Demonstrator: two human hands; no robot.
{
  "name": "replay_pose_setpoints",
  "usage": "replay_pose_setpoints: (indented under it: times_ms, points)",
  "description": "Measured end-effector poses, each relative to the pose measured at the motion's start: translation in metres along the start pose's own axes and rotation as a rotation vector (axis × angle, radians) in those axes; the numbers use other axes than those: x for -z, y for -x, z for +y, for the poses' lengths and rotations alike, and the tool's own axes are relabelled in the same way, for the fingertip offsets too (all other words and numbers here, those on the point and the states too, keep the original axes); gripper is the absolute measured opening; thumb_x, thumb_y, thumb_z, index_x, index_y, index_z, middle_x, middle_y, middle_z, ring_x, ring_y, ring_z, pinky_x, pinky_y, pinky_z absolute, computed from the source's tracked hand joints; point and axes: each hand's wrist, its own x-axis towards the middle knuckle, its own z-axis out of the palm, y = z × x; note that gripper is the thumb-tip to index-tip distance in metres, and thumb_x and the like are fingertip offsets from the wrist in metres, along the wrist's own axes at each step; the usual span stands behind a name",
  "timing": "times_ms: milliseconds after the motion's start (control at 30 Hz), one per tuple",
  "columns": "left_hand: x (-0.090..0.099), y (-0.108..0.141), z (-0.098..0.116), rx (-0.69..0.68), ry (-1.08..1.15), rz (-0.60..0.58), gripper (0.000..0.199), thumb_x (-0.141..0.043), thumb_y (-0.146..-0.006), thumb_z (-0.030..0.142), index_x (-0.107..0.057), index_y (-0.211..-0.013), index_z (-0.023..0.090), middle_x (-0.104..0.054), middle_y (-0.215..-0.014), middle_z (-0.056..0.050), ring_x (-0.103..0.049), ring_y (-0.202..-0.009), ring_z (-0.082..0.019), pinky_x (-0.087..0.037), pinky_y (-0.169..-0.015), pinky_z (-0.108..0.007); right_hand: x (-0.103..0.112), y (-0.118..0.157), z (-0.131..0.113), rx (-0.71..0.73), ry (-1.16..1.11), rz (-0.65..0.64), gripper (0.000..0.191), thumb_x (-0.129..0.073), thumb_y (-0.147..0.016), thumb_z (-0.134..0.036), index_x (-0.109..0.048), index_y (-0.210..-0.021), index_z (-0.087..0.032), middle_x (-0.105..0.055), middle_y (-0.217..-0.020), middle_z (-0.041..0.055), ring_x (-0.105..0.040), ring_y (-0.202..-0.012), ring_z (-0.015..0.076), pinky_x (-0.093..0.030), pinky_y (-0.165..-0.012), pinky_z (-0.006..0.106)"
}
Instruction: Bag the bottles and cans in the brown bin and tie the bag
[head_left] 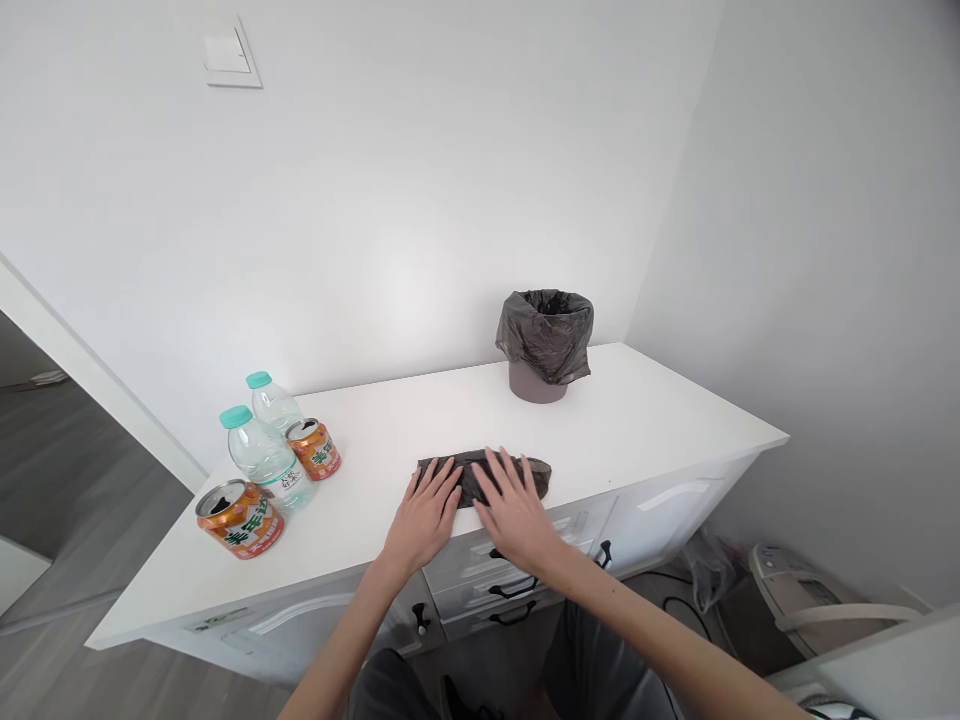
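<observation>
One left grip [420,515] and one right grip [516,515], flat with fingers spread, resting on a folded dark bag [466,487] beneath them on the table [405,420], lined bin [538,382] beyond the right grip, bottles [260,450] and cans [244,522] left of both.

plastic bottles [259,452] [274,403], two. teal caps [236,417] [259,380], two. orange cans [244,522] [315,452], two. bin [537,387], one. bin liner [551,335], one. flattened dark bag [468,486], one. bare hands [424,512] [517,515], two. wall switch [229,55], one. white cabinet [397,425], one.
</observation>
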Motion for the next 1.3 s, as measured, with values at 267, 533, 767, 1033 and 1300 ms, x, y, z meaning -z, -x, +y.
replay_pose_setpoints:
  times_ms: [267, 533, 767, 1033, 1300]
  points:
    - [0.008, 0.004, -0.002, 0.250, 0.229, 0.202, 0.050, -0.034, -0.109, 0.044, -0.050, -0.151, 0.024, -0.045, -0.165, -0.009, -0.031, -0.158, -0.026, -0.031, -0.128, -0.056, 0.019, -0.008, -0.027, -0.030, -0.044, -0.155, 0.059, -0.021, -0.110, -0.050, -0.046, -0.159, -0.028, -0.033, -0.170, 0.0079, -0.026, -0.158, 0.0353, -0.023, -0.125, 0.066]
    - [0.008, 0.007, 0.002, 0.337, 0.245, 0.223, 0.050, -0.042, -0.106, 0.047, -0.050, -0.147, 0.021, -0.053, -0.158, -0.012, -0.037, -0.156, -0.028, -0.035, -0.126, -0.055, 0.042, -0.004, 0.098, -0.111, -0.070, -0.155, 0.056, -0.024, -0.109, -0.051, -0.052, -0.154, -0.033, -0.047, -0.163, 0.0048, -0.036, -0.155, 0.0296, -0.030, -0.124, 0.061]
    - [0.001, 0.008, 0.000, 0.333, 0.185, 0.257, 0.050, -0.050, -0.102, 0.043, -0.050, -0.146, 0.021, -0.057, -0.154, -0.013, -0.046, -0.150, -0.031, -0.043, -0.120, -0.056, 0.052, 0.019, 0.200, -0.216, -0.156, -0.069, 0.051, -0.026, -0.108, -0.051, -0.062, -0.133, -0.025, -0.057, -0.154, 0.0095, -0.042, -0.152, 0.0298, -0.029, -0.125, 0.062]
    - [0.002, 0.009, 0.001, 0.283, 0.162, 0.279, 0.046, -0.051, -0.099, 0.036, -0.051, -0.142, 0.021, -0.062, -0.146, -0.015, -0.056, -0.140, -0.032, -0.048, -0.116, -0.056, 0.064, -0.004, 0.200, -0.195, -0.046, 0.328, 0.043, -0.035, -0.103, -0.038, -0.057, -0.137, -0.024, -0.056, -0.151, 0.0159, -0.061, -0.131, 0.0326, -0.048, -0.110, 0.057]
    - [0.007, 0.011, 0.005, 0.291, 0.178, 0.298, 0.041, -0.050, -0.098, 0.031, -0.052, -0.137, 0.021, -0.064, -0.141, -0.014, -0.060, -0.134, -0.031, -0.048, -0.114, -0.055, 0.141, -0.139, 0.181, -0.214, 0.000, 0.344, 0.062, -0.036, -0.102, -0.038, -0.032, -0.161, -0.020, -0.040, -0.161, 0.0213, -0.069, -0.100, 0.0291, -0.058, -0.085, 0.048]
